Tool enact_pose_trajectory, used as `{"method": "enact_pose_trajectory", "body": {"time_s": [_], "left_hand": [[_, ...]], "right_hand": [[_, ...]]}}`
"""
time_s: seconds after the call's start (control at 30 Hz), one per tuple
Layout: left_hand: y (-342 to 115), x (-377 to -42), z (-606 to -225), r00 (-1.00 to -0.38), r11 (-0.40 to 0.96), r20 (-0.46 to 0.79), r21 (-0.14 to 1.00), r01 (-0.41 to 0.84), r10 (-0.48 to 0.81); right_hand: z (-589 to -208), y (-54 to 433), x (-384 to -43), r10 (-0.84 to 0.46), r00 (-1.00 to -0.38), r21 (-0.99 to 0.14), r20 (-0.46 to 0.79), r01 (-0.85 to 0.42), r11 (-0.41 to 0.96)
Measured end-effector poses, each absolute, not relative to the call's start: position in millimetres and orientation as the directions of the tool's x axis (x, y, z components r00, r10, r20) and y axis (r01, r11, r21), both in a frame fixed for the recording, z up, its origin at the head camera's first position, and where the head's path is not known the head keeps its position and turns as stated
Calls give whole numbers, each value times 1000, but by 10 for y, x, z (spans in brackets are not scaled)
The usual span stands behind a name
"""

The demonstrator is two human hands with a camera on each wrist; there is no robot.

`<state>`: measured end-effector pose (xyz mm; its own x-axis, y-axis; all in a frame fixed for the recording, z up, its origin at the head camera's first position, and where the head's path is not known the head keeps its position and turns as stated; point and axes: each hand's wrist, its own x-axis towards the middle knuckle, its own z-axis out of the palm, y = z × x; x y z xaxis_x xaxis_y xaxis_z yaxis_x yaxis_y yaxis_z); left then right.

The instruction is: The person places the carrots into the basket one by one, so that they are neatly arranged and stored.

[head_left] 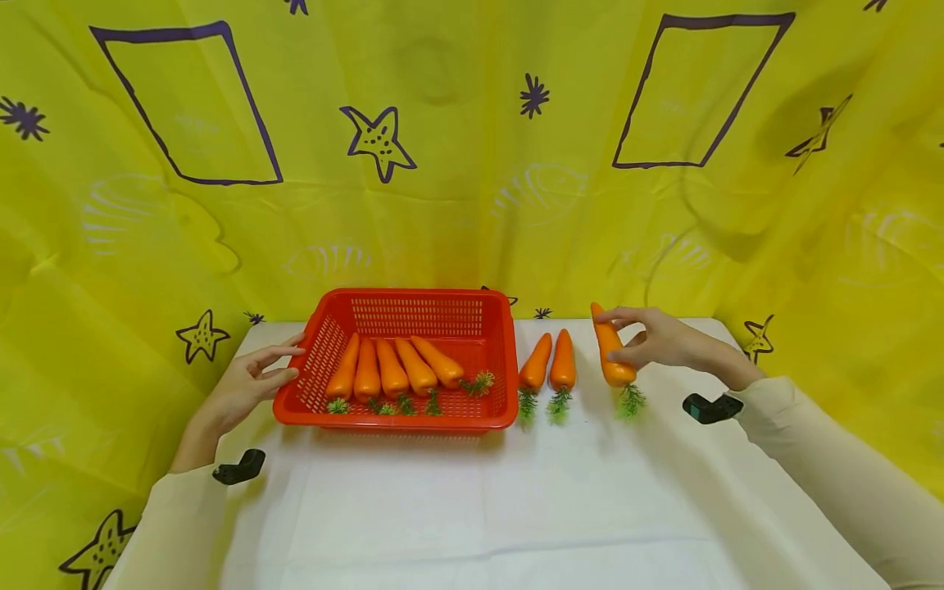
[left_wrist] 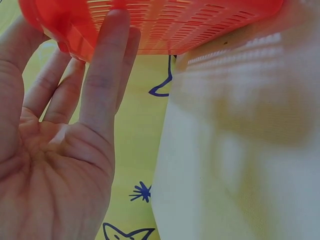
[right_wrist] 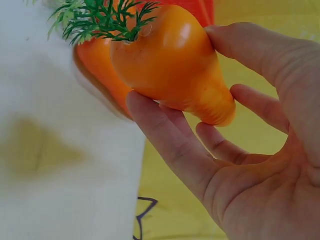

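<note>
My right hand (head_left: 652, 338) holds an orange carrot (head_left: 606, 348) with green leafy tops at its near end. In the right wrist view, thumb and fingers (right_wrist: 165, 130) grip the carrot's (right_wrist: 170, 60) sides, thick end toward the camera. To its left, two more carrots (head_left: 564, 360) lie side by side on the white cloth. My left hand (head_left: 247, 383) is at the left end of a red plastic basket (head_left: 413, 422), fairly straight fingers touching its rim. The left wrist view shows the fingers (left_wrist: 102, 75) against the basket's slotted wall (left_wrist: 165, 25). Several carrots (head_left: 392, 369) lie in a row inside the basket.
A white cloth (head_left: 472, 500) covers the table. A yellow curtain (head_left: 472, 147) with purple stars and outlines rises behind the table and along both sides. Small black devices (head_left: 711, 408) are strapped on both wrists, over pale sleeves (head_left: 833, 467).
</note>
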<state>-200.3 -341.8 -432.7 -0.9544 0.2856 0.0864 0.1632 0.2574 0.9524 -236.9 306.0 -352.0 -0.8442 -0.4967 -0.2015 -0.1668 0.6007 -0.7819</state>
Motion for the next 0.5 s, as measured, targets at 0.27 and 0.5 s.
{"method": "enact_pose_trajectory", "body": {"time_s": [0.27, 0.5], "left_hand": [[-3438, -2011, -4349, -954, 269, 92, 948, 171, 285], [-3429, -2005, -4339, -951, 254, 100, 951, 178, 294]], "right_hand": [[-3285, 3130, -2349, -475, -873, -755, -109, -238, 610], [-3187, 3119, -2333, -460, -882, -758, -103, -230, 610]]}}
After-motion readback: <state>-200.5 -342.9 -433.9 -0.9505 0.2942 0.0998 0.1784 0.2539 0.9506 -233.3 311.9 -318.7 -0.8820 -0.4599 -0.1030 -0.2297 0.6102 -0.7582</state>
